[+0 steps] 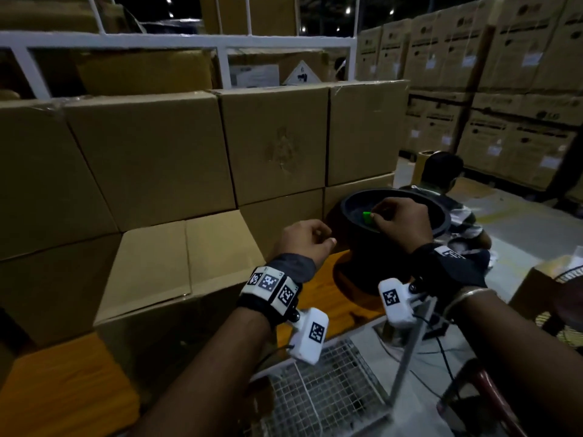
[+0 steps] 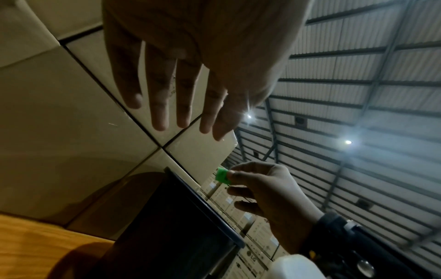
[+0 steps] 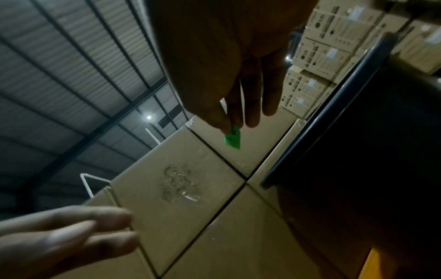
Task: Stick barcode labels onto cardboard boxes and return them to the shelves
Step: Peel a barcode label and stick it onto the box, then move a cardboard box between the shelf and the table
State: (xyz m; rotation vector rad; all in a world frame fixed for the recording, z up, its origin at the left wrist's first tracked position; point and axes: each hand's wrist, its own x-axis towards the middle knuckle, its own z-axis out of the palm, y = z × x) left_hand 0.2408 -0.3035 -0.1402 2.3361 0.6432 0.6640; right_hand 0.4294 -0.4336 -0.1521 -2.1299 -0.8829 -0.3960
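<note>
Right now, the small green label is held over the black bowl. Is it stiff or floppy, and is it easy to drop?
The green label is probably light and thin: the right hand holds it by fingertips alone. It seems fairly stiff, since it stands straight out from the grip without drooping. If dropped, it would likely land in the black bowl.

Head view: looks forward and down from above, over both forearms, at stacked cardboard boxes (image 1: 220, 146) and black bowl (image 1: 394, 216). Left wrist view: close under left hand (image 2: 181, 75), tilted up past fingers toward roof. Right wrist view: close under right hand (image 3: 226, 66), likewise tilted up. All three share box wall, bowl, green label (image 1: 367, 216).
</note>
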